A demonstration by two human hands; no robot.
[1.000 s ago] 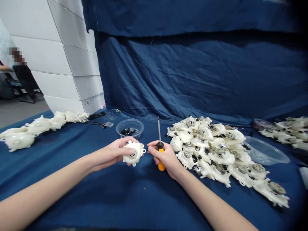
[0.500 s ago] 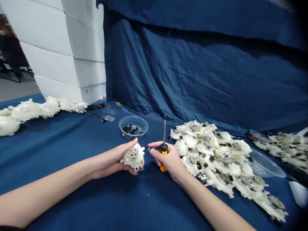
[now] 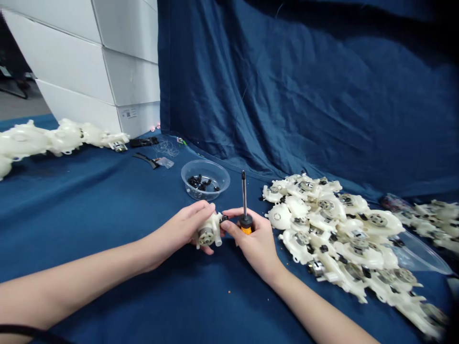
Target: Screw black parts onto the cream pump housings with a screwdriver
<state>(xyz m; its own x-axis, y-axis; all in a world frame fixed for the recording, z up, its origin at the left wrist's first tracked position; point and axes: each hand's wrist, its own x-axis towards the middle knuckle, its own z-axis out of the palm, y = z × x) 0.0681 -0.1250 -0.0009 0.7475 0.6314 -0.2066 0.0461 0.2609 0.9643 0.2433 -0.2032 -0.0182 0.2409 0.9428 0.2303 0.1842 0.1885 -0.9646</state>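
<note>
My left hand (image 3: 189,223) is closed around a cream-white plastic motor housing (image 3: 216,224), whose round metal motor end faces me. With my right hand (image 3: 256,236) I grip a screwdriver (image 3: 245,200) that has an orange and black handle; its shaft points up. Thumb and index finger of that hand also pinch a small black part (image 3: 224,218) against the right side of the housing. Whether the part is seated there, I cannot tell. Just beyond my hands stands a clear plastic bowl (image 3: 187,187) with several small black parts (image 3: 201,182) in it.
A large pile of similar housings (image 3: 333,229) lies to the right, beside a clear lid or tray (image 3: 430,255). More housings (image 3: 60,138) form a row at the left. White boxes (image 3: 75,62) are stacked behind them. A blue cloth (image 3: 287,95) hangs at the back.
My hands have come together; the small black part now meets the housing. The housing has turned, its motor end lower and facing me. The whole view has shifted somewhat.
</note>
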